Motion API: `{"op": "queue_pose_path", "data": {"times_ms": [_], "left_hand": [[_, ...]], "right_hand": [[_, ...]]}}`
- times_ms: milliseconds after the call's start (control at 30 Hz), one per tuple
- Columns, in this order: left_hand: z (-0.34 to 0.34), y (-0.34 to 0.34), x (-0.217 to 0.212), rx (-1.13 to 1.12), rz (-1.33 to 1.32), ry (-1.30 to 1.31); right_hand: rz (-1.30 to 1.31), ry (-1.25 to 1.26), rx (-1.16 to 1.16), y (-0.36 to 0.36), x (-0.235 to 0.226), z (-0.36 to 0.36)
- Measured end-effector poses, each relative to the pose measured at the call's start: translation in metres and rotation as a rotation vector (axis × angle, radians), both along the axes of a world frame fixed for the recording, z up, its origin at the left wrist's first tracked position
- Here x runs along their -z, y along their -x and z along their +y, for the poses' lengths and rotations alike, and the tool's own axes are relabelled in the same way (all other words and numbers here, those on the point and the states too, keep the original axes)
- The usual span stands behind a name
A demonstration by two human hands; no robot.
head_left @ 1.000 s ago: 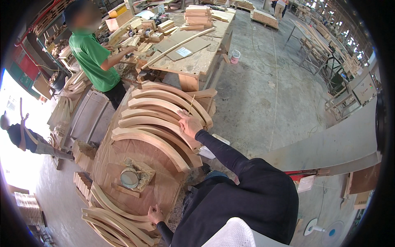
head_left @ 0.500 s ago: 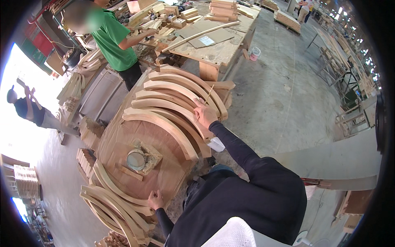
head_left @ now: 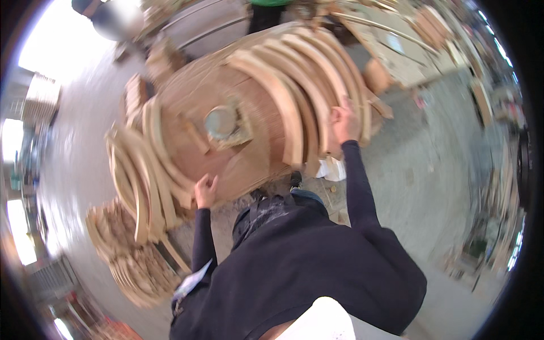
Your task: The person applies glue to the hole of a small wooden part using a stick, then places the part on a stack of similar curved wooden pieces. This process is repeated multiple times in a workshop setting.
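Note:
Over the ends of several curved wooden pieces [head_left: 283, 85] on the right part of the round-ended wooden table [head_left: 249, 170], my right hand [head_left: 344, 120] is closed with bent fingers. It held a thin pencil a moment ago; motion blur hides the pencil now. My left hand [head_left: 205, 191] is at the table's near edge, thumb and finger apart, with nothing visible in it. It is beside the lower end of another group of curved wooden pieces [head_left: 150, 164]. Whether it touches the wood I cannot tell.
A round pale container [head_left: 221, 122] sits on a wooden block mid-table, with a short wooden strip [head_left: 194, 133] beside it. More shaped wood is stacked [head_left: 127, 249] at the lower left. A workbench [head_left: 408, 62] stands far right. A person in green [head_left: 266, 8] is beyond the table.
My view has swung left and down, so the table appears turned and the far bench has slipped toward the edge. My right hand remains by the right-hand curved pieces, my left by the left group.

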State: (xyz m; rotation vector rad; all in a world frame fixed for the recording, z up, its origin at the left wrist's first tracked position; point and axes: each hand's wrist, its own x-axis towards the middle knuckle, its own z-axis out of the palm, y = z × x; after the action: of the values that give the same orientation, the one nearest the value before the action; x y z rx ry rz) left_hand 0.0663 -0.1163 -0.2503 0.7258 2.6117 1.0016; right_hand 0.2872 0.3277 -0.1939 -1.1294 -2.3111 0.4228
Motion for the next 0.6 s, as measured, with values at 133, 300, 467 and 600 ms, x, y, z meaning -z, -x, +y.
{"op": "queue_pose_path", "data": {"times_ms": [133,300,467,600], "left_hand": [[0.016,0.01,-0.052,-0.053,0.081,-0.041],[0.016,0.046,-0.096,-0.224,0.272,-0.12],[-0.006,0.097,-0.098,-0.4,0.43,-0.056],[-0.04,0.139,-0.068,-0.567,0.573,0.202]], "right_hand": [[-0.091,-0.143,-0.026,-0.007,-0.001,0.001],[-0.129,-0.089,-0.077,-0.006,-0.002,0.004],[-0.13,-0.102,-0.099,-0.004,0.0,0.003],[-0.104,-0.071,-0.095,-0.002,-0.004,-0.002]]}}
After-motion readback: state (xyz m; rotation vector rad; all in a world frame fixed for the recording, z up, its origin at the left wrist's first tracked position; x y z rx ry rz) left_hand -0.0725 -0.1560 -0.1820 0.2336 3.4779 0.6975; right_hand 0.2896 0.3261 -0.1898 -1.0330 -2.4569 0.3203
